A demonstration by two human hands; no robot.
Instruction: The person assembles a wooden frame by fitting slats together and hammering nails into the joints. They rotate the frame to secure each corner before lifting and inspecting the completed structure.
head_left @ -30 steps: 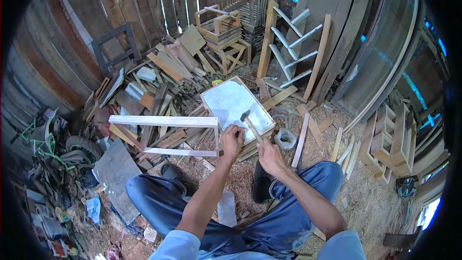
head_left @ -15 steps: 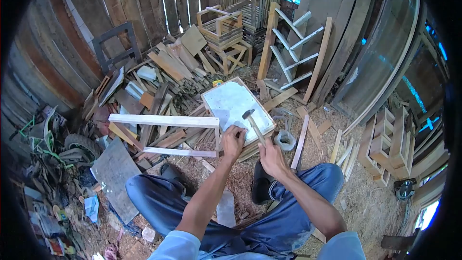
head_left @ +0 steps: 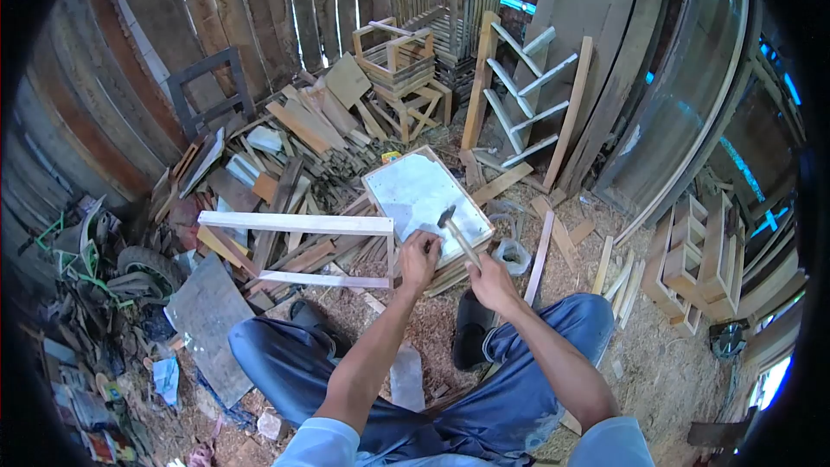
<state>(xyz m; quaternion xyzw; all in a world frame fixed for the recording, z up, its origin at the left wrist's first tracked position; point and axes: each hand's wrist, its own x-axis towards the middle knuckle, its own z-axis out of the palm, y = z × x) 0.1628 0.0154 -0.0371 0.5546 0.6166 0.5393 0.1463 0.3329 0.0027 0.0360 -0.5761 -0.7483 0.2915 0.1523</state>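
My right hand (head_left: 494, 285) is closed round the wooden handle of a hammer (head_left: 459, 238), whose dark head is over the white-topped wooden block (head_left: 419, 188). At the near left edge of that block is my left hand (head_left: 418, 259), fingers pinched together; whatever they hold is too small to make out. A long, pale wooden frame (head_left: 294, 223) lies to the left, its right end beside my left hand.
Scrap wood (head_left: 320, 117) is heaped behind and to the left. A slatted rack (head_left: 527, 91) leans at the back right. A clear plastic bag (head_left: 512, 255) sits right of the block. A grey board (head_left: 207, 324) lies at the left, and small wooden frames (head_left: 700, 259) stand far right.
The hammer head has shifted slightly down in the view, and my right hand has lowered a little. My left hand stays at nearly the same place by the block's edge.
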